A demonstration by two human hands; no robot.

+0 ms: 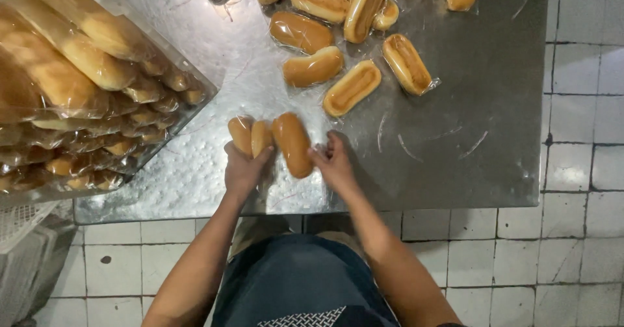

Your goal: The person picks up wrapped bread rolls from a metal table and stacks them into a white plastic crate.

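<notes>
Nearest the lens, a dark blue apron over the lap, cut off by the lower edge. Above it two bare forearms reaching to the near edge of the steel worktop. Left hand cupped around two small wrapped buns standing side by side, fingers clamped on their lower ends, thumb out toward 3 o'clock. Right hand pressed against the lower right flank of a third, larger wrapped bun, fingers bent and close together; grip or mere touch hard to tell, fingertips partly hidden behind the film. All three buns touching one another in a row, resting on the worktop just at 12 o'clock of the hands. Farther off at 12 to 1 o'clock, a loose scatter of wrapped buns, several cut off by the top edge, film edges barely visible against the glare. At 9 to 10 o'clock, a clear bag of stacked buns, cropped at the left and blurred, count impossible to make out. Worktop scuffed and scratched, shining pale on the left half, dull grey on the right. Below and at 3 o'clock, a floor of square white tiles with dark grout. At 8 o'clock, a white plastic crate, mostly out of frame.
</notes>
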